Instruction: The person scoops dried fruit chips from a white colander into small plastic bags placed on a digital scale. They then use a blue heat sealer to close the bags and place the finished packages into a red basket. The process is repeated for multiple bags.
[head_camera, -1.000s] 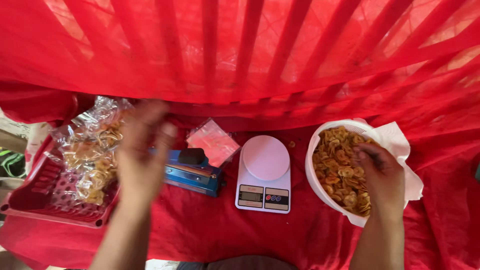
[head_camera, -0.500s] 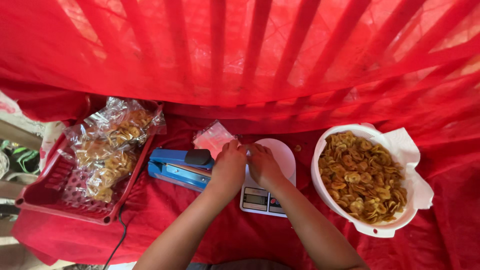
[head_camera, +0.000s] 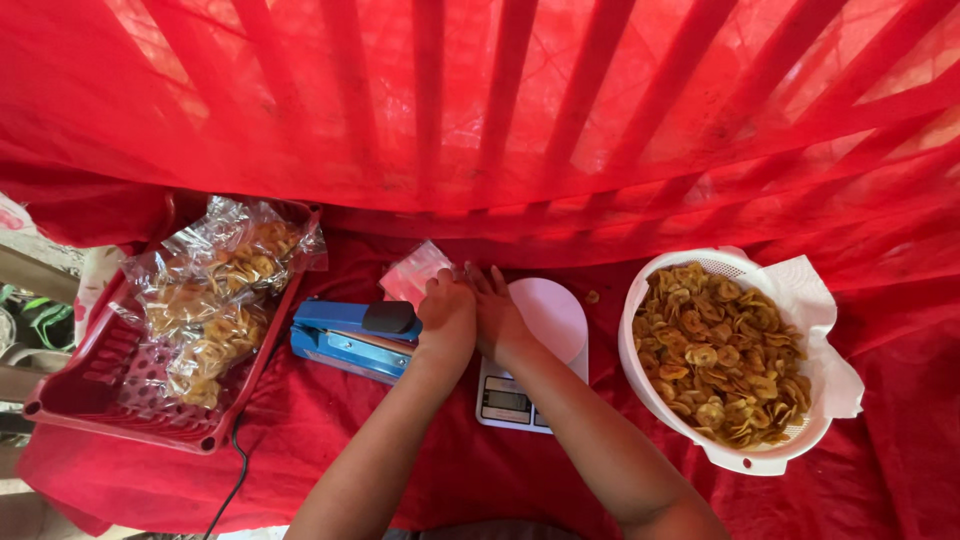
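My left hand (head_camera: 447, 312) and my right hand (head_camera: 495, 308) meet side by side over the red cloth, at the edge of a stack of clear plastic bags (head_camera: 413, 270). Fingers of both hands touch the bags; whether one bag is pinched I cannot tell. My right hand lies partly over the white digital scale (head_camera: 545, 330). A blue heat sealer (head_camera: 350, 338) lies just left of my left hand. A white colander (head_camera: 748, 462) full of fried chips (head_camera: 715, 355) stands at the right.
A red plastic tray (head_camera: 95, 385) at the left holds several sealed bags of chips (head_camera: 215, 300). A black cord (head_camera: 238, 465) runs from the sealer off the front edge. Red cloth hangs behind and covers the table. White paper lines the colander.
One second ago my hands were apart, the left raised near the tray and the right in the colander. Both have come together at the plastic bags and stay there.
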